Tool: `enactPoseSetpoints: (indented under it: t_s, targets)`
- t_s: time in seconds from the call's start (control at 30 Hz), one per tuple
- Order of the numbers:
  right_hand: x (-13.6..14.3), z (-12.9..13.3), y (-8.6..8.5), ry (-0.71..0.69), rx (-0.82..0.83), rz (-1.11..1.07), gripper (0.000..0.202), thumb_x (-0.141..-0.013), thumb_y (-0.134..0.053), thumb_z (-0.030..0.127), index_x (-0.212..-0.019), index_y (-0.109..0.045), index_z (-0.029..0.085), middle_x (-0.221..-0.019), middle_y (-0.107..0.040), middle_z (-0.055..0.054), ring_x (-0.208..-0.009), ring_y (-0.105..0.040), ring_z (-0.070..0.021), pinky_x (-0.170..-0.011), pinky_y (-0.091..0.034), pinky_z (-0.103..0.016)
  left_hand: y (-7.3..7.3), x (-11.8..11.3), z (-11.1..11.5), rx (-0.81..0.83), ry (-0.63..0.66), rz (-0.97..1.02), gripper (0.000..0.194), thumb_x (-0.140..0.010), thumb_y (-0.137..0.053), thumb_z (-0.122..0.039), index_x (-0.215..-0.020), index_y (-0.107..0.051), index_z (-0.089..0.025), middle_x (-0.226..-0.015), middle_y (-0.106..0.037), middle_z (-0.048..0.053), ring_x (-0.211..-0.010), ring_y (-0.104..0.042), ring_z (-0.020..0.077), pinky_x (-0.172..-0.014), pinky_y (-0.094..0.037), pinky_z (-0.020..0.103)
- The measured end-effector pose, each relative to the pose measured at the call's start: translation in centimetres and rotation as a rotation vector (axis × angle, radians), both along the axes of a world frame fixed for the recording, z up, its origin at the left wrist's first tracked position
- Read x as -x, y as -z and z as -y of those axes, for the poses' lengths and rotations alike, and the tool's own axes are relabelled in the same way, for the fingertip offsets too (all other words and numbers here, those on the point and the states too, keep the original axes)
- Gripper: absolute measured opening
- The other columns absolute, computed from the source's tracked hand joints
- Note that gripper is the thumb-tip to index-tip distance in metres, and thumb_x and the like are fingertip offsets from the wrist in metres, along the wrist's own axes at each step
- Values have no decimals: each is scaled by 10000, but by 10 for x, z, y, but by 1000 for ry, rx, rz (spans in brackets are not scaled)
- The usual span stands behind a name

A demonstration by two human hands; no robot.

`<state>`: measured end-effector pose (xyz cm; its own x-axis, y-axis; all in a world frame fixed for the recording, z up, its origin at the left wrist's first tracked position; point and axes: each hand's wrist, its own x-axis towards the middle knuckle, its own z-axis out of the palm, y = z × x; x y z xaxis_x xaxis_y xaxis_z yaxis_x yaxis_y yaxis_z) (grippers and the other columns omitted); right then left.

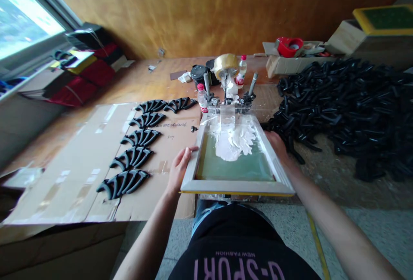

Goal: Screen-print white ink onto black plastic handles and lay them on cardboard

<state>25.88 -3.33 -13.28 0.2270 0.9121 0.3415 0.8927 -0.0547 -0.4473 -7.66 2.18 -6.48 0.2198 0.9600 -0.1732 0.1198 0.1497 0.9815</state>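
Observation:
A screen-printing frame (237,186) with a pale rim and green mesh lies in front of me, tilted slightly toward me. White paste (230,142) is smeared over the upper half of its mesh. My left hand (180,166) is beside the frame's left rim, one finger stretched out to the edge; its other fingers are partly hidden. Past the right rim, my right hand (276,144) reaches toward a heap of black curved plastic pieces (309,103). The frame hides part of that hand, so its grip does not show. A metal clamp (229,106) bears the frame's far end.
Rows of black curved pieces (124,183) lie on flattened cardboard (80,164) at left. Behind the clamp stand a tape roll (226,66), bottles (241,73) and a dark jar (198,74). A cardboard box (290,65) with a red tape dispenser (289,47) is at back right.

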Motion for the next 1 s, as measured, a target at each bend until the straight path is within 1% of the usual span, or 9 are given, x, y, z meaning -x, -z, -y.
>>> enactPoseSetpoints:
  t_s: [0.07,0.17,0.23,0.33,0.43,0.5,0.67,0.87,1.0]
  targets:
    - [-12,-14,-17,88,-93,23,389,-954,-416,281,-1188,-642,69,-1135,-678,-150,-1073,-616,-246,-962,-492,-404,28,8,9,87,54,-76,571,-821,-611,-554,-1260,-619,-189,-860,-672,40,-620,-556,122,-536,-450,224]
    - [14,-48,-42,-47,-180,103,530,-846,-648,287,-1344,-529,153,-1383,-519,-146,-1272,-477,-309,-1038,-420,-489,71,10,11,130,70,-117,735,-815,-621,-521,-1457,-421,-225,-834,-664,21,-650,-576,127,-583,-465,227]
    - [44,-70,-50,-193,-101,175,530,-813,-695,269,-1309,-542,164,-1336,-546,-148,-1226,-499,-320,-991,-439,-478,93,8,8,126,62,-150,744,-823,-603,-513,-1474,-394,-219,-800,-649,10,-649,-574,124,-604,-464,229]
    - [76,-85,-47,-264,122,221,265,-834,-662,217,-1092,-632,167,-1048,-674,-115,-984,-602,-268,-825,-476,-370,111,8,4,100,55,-197,706,-828,-586,-518,-1440,-443,-199,-784,-642,10,-655,-570,127,-614,-457,234]
    - [82,-67,-34,-345,194,265,96,-873,-583,157,-941,-646,180,-910,-689,-69,-851,-607,-208,-719,-436,-291,114,10,4,74,41,-233,644,-826,-584,-521,-1380,-512,-201,-841,-674,31,-719,-601,152,-646,-473,253]
    - [78,-42,-27,-501,155,319,145,-892,-519,107,-899,-647,176,-888,-685,-59,-831,-595,-189,-685,-408,-274,112,11,5,80,21,-235,611,-814,-601,-509,-1342,-548,-207,-877,-695,44,-759,-621,170,-669,-486,269]
    - [65,-5,-33,-856,137,348,157,-875,-527,101,-849,-652,192,-839,-677,-35,-782,-569,-172,-651,-379,-270,107,8,8,101,-1,-228,591,-811,-600,-499,-1318,-565,-197,-878,-700,48,-759,-629,177,-667,-489,271]
    - [73,-5,-21,-627,40,313,208,-877,-487,81,-930,-662,180,-898,-672,-66,-839,-565,-198,-661,-394,-288,93,2,10,113,-16,-203,639,-803,-603,-491,-1345,-529,-162,-788,-671,28,-674,-591,148,-617,-464,249]
    - [78,10,-14,-725,28,271,208,-884,-498,95,-957,-672,182,-901,-671,-63,-833,-569,-189,-684,-421,-283,86,0,11,129,-17,-174,675,-781,-626,-504,-1352,-522,-159,-754,-660,14,-649,-583,142,-602,-454,245]
